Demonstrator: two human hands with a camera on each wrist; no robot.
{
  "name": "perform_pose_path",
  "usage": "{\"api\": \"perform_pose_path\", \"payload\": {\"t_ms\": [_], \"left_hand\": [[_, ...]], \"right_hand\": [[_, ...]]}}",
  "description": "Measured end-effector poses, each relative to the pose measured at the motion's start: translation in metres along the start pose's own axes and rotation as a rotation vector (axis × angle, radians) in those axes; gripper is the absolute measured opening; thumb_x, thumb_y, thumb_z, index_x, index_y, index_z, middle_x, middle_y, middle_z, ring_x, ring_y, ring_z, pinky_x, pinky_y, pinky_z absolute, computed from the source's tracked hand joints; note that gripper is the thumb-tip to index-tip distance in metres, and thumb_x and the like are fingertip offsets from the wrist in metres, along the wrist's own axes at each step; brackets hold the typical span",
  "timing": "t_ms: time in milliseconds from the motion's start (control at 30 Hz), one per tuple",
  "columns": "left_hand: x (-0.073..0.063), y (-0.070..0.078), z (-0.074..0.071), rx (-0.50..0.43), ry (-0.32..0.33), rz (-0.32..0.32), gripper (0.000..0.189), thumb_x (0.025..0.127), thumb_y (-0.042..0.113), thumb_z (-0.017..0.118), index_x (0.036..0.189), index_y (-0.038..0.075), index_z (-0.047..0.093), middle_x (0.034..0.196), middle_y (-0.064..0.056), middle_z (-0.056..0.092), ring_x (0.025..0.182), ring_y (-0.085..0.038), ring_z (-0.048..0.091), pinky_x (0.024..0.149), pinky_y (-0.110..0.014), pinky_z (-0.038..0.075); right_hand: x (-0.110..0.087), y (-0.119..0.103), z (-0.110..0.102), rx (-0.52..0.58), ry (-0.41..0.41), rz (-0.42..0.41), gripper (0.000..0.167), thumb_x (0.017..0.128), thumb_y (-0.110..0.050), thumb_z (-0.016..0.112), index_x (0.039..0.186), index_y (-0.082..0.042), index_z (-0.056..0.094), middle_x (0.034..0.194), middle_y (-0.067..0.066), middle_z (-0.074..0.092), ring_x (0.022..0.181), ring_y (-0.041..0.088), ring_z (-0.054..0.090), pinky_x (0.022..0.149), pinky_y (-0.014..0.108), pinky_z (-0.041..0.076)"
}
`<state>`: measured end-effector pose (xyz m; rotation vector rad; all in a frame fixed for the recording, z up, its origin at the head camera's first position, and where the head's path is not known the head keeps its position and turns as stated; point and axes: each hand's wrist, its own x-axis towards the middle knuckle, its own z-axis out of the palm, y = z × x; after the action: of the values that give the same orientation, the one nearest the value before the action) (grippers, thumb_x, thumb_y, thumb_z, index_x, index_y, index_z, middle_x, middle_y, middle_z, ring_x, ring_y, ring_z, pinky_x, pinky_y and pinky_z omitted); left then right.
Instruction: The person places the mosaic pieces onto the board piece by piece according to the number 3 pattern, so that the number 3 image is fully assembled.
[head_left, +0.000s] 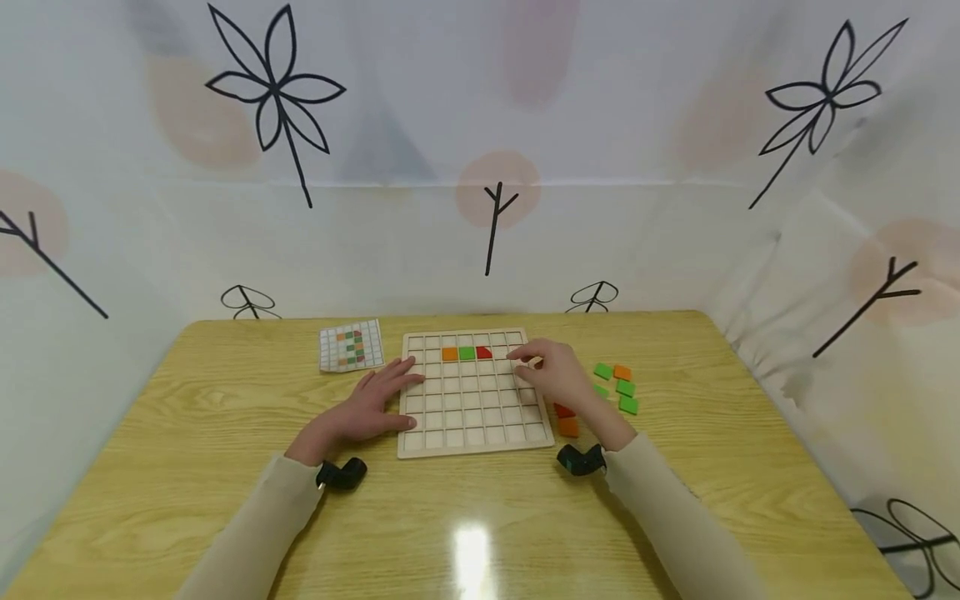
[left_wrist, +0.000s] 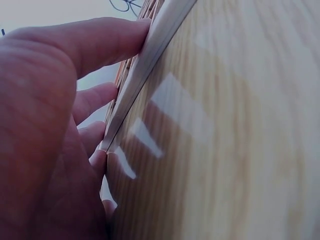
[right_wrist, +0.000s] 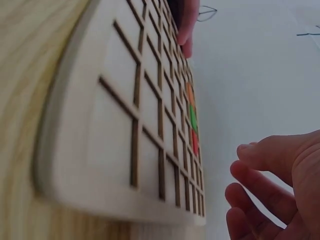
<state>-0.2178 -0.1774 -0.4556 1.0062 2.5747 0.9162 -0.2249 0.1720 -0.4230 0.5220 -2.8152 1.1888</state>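
Observation:
A pale wooden grid board (head_left: 465, 417) lies on the table. In its second row from the far side sit an orange tile (head_left: 449, 354), a green tile (head_left: 467, 353) and a red tile (head_left: 483, 352) with one rounded corner. My left hand (head_left: 367, 410) rests on the board's left side, fingers spread, thumb on the rim in the left wrist view (left_wrist: 100, 42). Over the board's right edge hovers my right hand (head_left: 561, 377), to the right of the red tile. Its fingers are loosely bent, with thumb and index finger apart and nothing visible between them in the right wrist view.
A printed pattern card (head_left: 330, 359) with coloured squares lies left of the board. Several loose green tiles (head_left: 628, 405) and an orange tile (head_left: 622, 372) lie to the right. Red (head_left: 565, 411) and orange (head_left: 568, 427) tiles sit by the board's right edge, partly under my right arm.

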Motion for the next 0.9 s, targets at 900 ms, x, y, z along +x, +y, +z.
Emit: {"api": "perform_pose_path", "payload": {"t_ms": [900], "left_hand": [[-0.001,-0.001,0.000,-0.007,0.019,-0.006,0.065,0.097,0.033,0.065,0.153,0.008,0.040,0.165,-0.014,0.012,0.151,-0.035,0.004,0.115,-0.060,0.000]], "right_hand": [[-0.086,0.035,-0.037,-0.097,-0.071,-0.113,0.020,0.087,-0.002,0.076,0.106,-0.009,0.076,0.104,0.003,0.066,0.090,0.020,0.062,0.072,0.030,0.054]]}}
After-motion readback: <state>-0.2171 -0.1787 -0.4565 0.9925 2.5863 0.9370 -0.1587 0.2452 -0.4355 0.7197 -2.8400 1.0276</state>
